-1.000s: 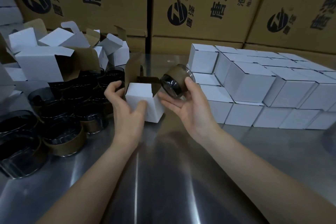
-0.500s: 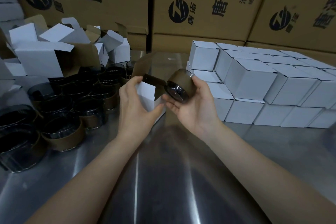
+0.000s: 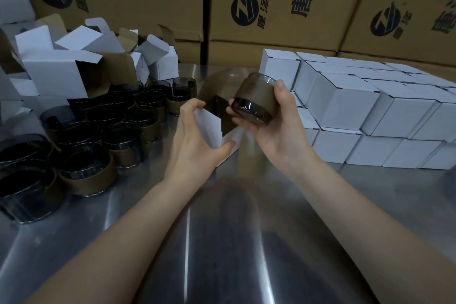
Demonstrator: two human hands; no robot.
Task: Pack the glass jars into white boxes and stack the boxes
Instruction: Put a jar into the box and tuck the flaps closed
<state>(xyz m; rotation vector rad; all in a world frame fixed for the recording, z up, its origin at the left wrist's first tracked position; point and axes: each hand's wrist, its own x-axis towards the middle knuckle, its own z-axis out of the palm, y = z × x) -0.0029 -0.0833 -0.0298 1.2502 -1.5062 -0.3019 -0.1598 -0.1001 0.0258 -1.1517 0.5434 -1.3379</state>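
My left hand (image 3: 195, 140) grips a small white box (image 3: 209, 128), tilted with its open brown-lined mouth facing right and its flap (image 3: 213, 90) raised. My right hand (image 3: 276, 126) holds a dark glass jar (image 3: 254, 103) wrapped in a brown paper sleeve, lying on its side just right of the box's mouth. Several more sleeved jars (image 3: 103, 131) stand on the steel table at the left. Closed white boxes (image 3: 350, 106) are stacked in two layers at the right.
Open empty white boxes (image 3: 56, 74) are heaped at the back left behind the jars. Large brown printed cartons (image 3: 271, 2) wall off the back. The steel table (image 3: 222, 242) stretches toward me between my forearms.
My left hand lifted the box off the table and tipped its opening to the right. My right hand turned the jar and brought it down to the box's mouth.
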